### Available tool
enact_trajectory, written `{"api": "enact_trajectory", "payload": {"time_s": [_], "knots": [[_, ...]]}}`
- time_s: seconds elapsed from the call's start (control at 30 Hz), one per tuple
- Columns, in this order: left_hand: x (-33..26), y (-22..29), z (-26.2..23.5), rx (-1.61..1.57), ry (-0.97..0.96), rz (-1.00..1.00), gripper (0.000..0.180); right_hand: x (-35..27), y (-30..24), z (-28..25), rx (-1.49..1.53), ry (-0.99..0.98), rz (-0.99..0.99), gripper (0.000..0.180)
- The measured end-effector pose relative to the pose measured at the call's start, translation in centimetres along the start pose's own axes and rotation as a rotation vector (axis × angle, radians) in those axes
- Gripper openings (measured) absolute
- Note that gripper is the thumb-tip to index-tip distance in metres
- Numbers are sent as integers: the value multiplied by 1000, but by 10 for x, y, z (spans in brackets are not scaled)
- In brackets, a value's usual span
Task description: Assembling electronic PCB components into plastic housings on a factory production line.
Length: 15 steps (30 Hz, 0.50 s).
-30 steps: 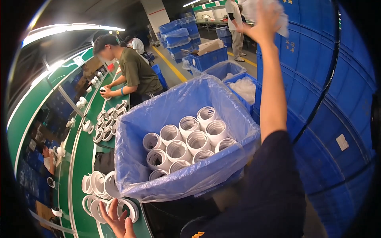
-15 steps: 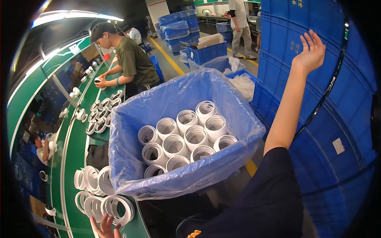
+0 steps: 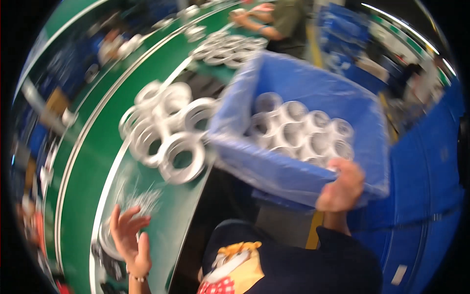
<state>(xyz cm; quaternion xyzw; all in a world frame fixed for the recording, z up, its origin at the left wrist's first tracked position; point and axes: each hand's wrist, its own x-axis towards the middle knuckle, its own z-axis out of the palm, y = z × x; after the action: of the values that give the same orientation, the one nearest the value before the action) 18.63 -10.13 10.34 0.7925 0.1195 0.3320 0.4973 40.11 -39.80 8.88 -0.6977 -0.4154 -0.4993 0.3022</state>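
My left hand (image 3: 129,240) is open, fingers apart and holding nothing, above the near end of the green worktable. Close by lie a tangle of thin white strands (image 3: 142,198) and a partly hidden round pale thing (image 3: 108,240). My right hand (image 3: 341,188) is at the near right rim of a blue bin (image 3: 274,174) lined with clear plastic. Its fingers are curled in and blurred; what they hold, if anything, cannot be made out. Several white ribbed cylinders (image 3: 289,133) stand upright in the bin. White rings (image 3: 182,158) lie grouped on the table left of it.
More white rings (image 3: 230,49) cover the table farther back, where a co-worker's hands (image 3: 245,18) are busy. A black cloth-like thing (image 3: 200,84) lies between the ring groups. Blue crates (image 3: 416,171) stand at the right. Small black items (image 3: 110,267) sit near my left wrist.
The view has swung left and down. My right hand has dropped from up beside the blue crates to the bin's near rim, its fingers curling in. My left hand is fully visible.
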Motion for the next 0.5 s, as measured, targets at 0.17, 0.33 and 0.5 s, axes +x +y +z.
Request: {"api": "enact_trajectory", "payload": {"time_s": [0.17,0.33,0.5], "knots": [[-38,6,-55,61,300,38,52,1,-109,122,749,-254,200,24],[-69,-12,-85,115,665,194,48,-1,-156,197,665,-528,77,30],[-120,-52,-131,331,1085,-21,32,-14,-169,225,594,-572,82,24]]}}
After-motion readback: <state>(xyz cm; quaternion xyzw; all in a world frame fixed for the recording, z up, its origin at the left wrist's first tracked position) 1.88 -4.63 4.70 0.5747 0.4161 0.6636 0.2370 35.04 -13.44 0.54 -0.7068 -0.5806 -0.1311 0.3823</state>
